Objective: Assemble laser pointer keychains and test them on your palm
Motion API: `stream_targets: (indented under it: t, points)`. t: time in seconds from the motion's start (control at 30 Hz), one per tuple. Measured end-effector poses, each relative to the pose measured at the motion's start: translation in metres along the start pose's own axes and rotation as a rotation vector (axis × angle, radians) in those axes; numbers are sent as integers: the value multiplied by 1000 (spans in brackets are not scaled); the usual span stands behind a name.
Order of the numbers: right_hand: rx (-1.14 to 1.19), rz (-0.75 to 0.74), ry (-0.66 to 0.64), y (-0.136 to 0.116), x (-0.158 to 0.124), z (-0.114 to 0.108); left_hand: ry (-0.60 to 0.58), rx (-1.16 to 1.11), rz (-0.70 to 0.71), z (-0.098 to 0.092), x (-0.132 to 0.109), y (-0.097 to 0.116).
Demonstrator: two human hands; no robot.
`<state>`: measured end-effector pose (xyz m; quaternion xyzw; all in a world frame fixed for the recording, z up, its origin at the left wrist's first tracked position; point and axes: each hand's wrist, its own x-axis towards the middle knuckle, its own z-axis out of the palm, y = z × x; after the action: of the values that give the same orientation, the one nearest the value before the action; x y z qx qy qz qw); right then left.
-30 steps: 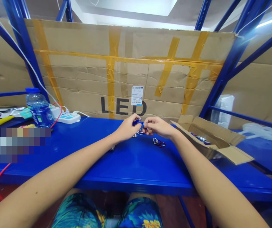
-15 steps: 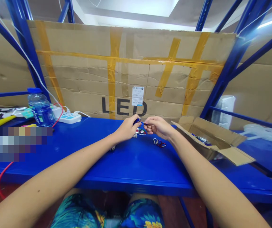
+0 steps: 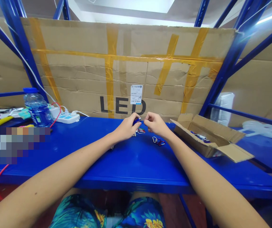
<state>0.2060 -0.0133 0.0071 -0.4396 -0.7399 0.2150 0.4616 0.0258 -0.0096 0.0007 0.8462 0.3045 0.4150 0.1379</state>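
Left hand (image 3: 126, 128) pinches blue piece (image 3: 136, 121); right hand (image 3: 157, 124) curled close, grip unclear; carabiners (image 3: 160, 143) nearby, bottle (image 3: 39, 109) left, carton (image 3: 195, 142) right.

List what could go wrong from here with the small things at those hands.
1. The small blue item, gripped in the left hand's fingertips above the table, could slip and drop into the loose clips below.
2. The right hand might knock the silver and red carabiners lying just below its wrist in the view.
3. The right forearm might bump the open cardboard box alongside.
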Motion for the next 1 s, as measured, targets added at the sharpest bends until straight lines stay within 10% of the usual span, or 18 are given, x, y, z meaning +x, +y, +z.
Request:
stream_targets:
  t: [0.63,1.0]
  points:
    - [-465,-336,59,-14,-10,0,119,123,-97,-2,-2,3]
    - [114,100,-9,7,3,-13,41,-402,-287,-19,14,-23]
